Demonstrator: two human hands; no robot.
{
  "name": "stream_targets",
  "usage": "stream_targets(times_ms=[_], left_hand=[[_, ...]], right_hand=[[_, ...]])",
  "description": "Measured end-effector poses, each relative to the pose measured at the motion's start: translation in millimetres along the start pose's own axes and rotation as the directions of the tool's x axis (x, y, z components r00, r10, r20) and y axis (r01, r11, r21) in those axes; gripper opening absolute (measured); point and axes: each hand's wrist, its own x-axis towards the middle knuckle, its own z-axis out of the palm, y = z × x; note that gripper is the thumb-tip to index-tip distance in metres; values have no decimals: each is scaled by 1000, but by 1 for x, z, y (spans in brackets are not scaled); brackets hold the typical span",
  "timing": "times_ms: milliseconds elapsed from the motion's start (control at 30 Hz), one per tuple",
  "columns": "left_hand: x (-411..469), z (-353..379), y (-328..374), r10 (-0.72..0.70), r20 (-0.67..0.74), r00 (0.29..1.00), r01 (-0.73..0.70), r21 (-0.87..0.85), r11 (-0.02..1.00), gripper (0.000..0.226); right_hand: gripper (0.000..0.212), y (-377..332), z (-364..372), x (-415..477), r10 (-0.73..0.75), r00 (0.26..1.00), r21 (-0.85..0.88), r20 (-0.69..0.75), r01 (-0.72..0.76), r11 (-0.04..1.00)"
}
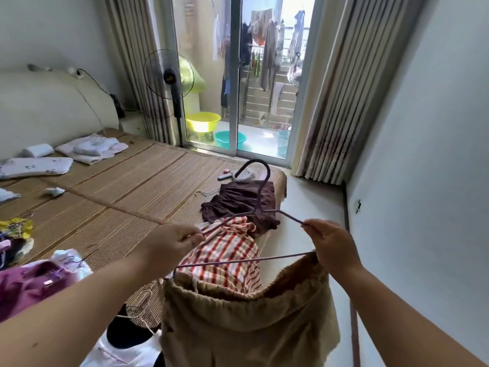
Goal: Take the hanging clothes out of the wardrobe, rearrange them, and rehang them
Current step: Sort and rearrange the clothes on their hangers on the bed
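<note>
1. The purple hanger [256, 210] is being held out over the near corner of the bed, spanning the gap between both hands, with its hook pointing away from the person.
2. The left hand [174, 242] is pinching the hanger's left sloping arm. The right hand [330, 245] is pinching the right arm's end, fingers curled.
3. A tan garment [246, 319] is hanging from the hanger's lower bar, just below both hands. Its gathered waistband is gaping open, and the cloth is coarse and matte.
4. The hanger is showing as a thin, triangular rod frame.
5. Beneath the hanger, a red-and-white checked garment [227, 250] is lying crumpled on a ribbed woven mat [132, 181].
6. Beyond the hanger's neck, a dark brown ruffled garment [238, 200] is lying.
7. Left of the hanger, a purple garment [26, 284] is lying bunched.
</note>
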Motion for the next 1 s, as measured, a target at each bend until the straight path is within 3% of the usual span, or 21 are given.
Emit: stream_targets(times_ms=[233,400,500,600,767,1000], left_hand=[[69,64,51,-16,20,1000,15,37,999,13],[131,111,56,-95,-78,992,99,56,993,19],[169,136,45,-127,-72,989,127,-1,992,15],[217,154,30,-184,3,983,183,-105,977,30],[328,169,-5,-260,44,965,262,-250,932,34],[460,151,-52,-342,7,940,336,-202,920,20]], right_hand=[[24,72,-59,68,16,999,-133,27,-13,991],[25,104,-56,125,26,999,-191,27,-21,981],[23,125,-42,162,22,999,-248,30,-14,969],[20,144,-21,212,-13,999,-273,33,21,962],[22,172,37,318,19,999,-318,51,-2,948],[22,173,114,463,34,993,-319,116,4,948]])
